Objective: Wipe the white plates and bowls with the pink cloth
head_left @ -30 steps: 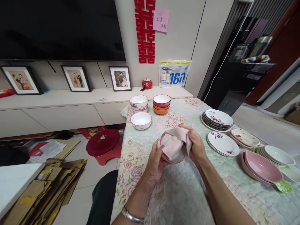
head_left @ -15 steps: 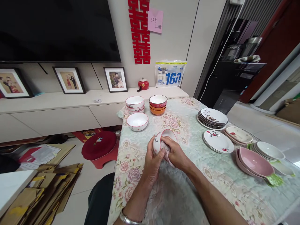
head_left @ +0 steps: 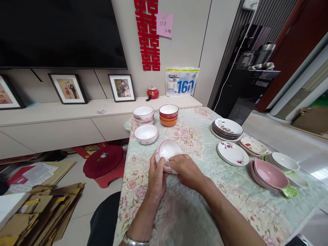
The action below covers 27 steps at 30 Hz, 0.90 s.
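Left hand clasps bowl, right hand curls over its rim; a loosened grip could drop it onto tabletop beneath.

A television hangs above a pale low cabinet bearing framed photographs, a red lidded jar and a printed plastic bag, while a red stool and flattened cardboard stand on the floor.
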### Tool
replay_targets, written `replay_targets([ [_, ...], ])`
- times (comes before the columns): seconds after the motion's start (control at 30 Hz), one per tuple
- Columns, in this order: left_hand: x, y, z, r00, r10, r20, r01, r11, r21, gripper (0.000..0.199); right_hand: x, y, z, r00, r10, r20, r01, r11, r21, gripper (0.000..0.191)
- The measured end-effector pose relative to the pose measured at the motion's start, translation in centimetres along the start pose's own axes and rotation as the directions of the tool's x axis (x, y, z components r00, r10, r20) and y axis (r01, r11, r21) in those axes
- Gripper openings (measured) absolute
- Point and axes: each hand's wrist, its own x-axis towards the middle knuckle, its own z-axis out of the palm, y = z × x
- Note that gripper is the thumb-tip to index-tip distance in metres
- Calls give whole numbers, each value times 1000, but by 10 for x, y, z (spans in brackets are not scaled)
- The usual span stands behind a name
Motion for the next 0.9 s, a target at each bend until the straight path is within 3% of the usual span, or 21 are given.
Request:
replay_targets([
  [0.13,1,-3,2,998,0,-59,0,1000,-4,64,2,-1,10,999,32,-38,-35,998,-59,22],
  [0.3,-3,-7,4,999,41,-10,-41,999,-31,64,4,-19,17,971,211,-110,-185,961,207,12],
  [0.4,-4,-6,3,998,53,16,-52,996,-73,55,4,-20,12,991,103,-87,-75,957,280,17],
  [0.47,-3,-4,2,999,41,2,-41,995,-96,48,3,-15,7,999,-34,-31,40,973,229,23],
  [0.53,-3,-3,2,1000,28,-5,-28,995,-94,43,2,-7,3,996,-94,5,93,989,113,24],
  [0.63,-2,-2,2,1000,21,8,-21,999,-45,44,-1,1,2,999,-47,-19,45,997,-69,21],
  [0.7,-2,-3,3,999,31,11,-31,999,-15,47,-1,1,5,999,-5,-47,0,995,-96,20],
  [0.77,-2,-5,4,998,66,11,-66,998,8,50,0,-3,10,998,15,-63,-16,1000,-14,20],
  [0.9,-4,-8,5,995,101,12,-101,995,8,58,2,-15,17,985,113,-133,-67,948,311,16],
])
